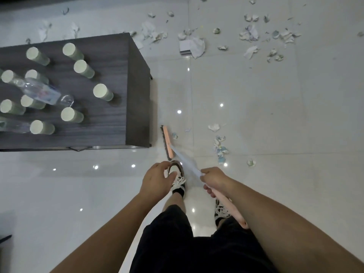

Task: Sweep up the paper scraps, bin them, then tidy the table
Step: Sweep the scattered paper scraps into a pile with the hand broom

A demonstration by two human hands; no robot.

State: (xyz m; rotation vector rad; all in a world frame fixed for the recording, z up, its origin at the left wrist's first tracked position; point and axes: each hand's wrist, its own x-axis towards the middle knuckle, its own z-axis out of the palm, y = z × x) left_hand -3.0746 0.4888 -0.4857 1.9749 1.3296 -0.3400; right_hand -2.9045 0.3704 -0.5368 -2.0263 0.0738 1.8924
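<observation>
Gripping broom handle [186, 163], right hand [213, 180], left hand [155, 179] open, cups [103, 92] inverted on table [112, 123]

Both bare forearms reach forward and down from the lower corners of the view, converging above the feet. The right hand [213, 181] is closed around a broom handle [189, 166], fingers [208, 191] curled under it and knuckles up, the handle's pink upper end running back along the right forearm. The left hand [155, 181] holds nothing (palm down, fingers loosely spread and slightly bent), hovering just beside the handle, apart from it, wrist straight.
</observation>
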